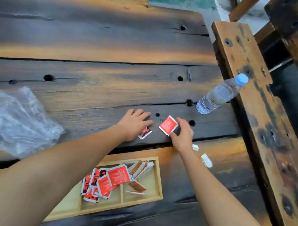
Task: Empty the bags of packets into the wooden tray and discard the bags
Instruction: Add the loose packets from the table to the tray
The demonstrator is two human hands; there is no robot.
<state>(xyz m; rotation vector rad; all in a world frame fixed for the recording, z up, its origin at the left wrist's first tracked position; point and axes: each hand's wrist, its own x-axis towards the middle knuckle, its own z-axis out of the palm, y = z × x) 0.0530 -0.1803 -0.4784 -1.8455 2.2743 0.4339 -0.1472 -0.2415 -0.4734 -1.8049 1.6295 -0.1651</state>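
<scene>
A wooden tray (160, 177) with compartments lies near me on the dark plank table; one compartment holds several red packets (110, 181), another several brown and white sachets (141, 167). Beyond the tray my right hand (183, 133) pinches a red packet (168, 124) between thumb and fingers, tilted just off the table. My left hand (134, 123) lies flat, fingers spread, its edge covering a red and black packet (145, 133). Two white sachets (206, 159) lie loose to the right of my right wrist. A crumpled clear zip bag (15, 121) rests at the left.
A clear water bottle (219, 94) with a blue cap stands at the table's right edge. A worn wooden bench (253, 98) runs along the right side. The table planks have holes and gaps between them.
</scene>
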